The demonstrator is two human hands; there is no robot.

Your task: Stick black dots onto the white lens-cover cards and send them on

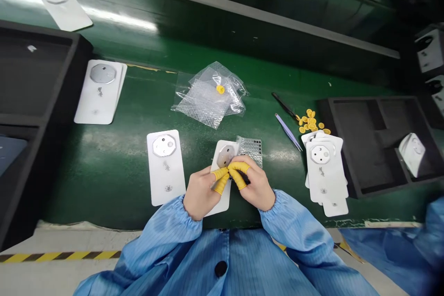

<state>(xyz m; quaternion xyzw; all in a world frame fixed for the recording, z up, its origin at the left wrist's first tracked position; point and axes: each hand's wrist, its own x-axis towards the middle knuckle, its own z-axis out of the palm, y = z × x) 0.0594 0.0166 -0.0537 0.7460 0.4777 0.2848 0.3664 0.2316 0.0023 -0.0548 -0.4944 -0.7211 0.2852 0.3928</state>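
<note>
My left hand [201, 194] and my right hand [257, 188] meet fingertip to fingertip, both closed in a pinch, with yellow finger cots on thumbs and forefingers. Whatever sits between the fingertips is small and dark, too small to name. Beneath them lies a white phone-shaped panel [225, 198] with a round-cornered silver camera plate [225, 155] near its top; the hands cover its middle. A clear sheet with rows of black dots [255, 148] lies behind my right hand, partly hidden by it. Left of my left hand, another white panel [167, 175] lies flat.
Clear plastic bags [208, 97] hold one yellow finger cot [220, 89] on top. Tweezers [288, 132], black-handled tweezers [284, 105] and loose yellow finger cots [310, 122] lie right, near stacked panels [328, 175]. Black trays stand left [62, 101] and right [360, 148]. A co-worker's blue sleeve [433, 226] shows.
</note>
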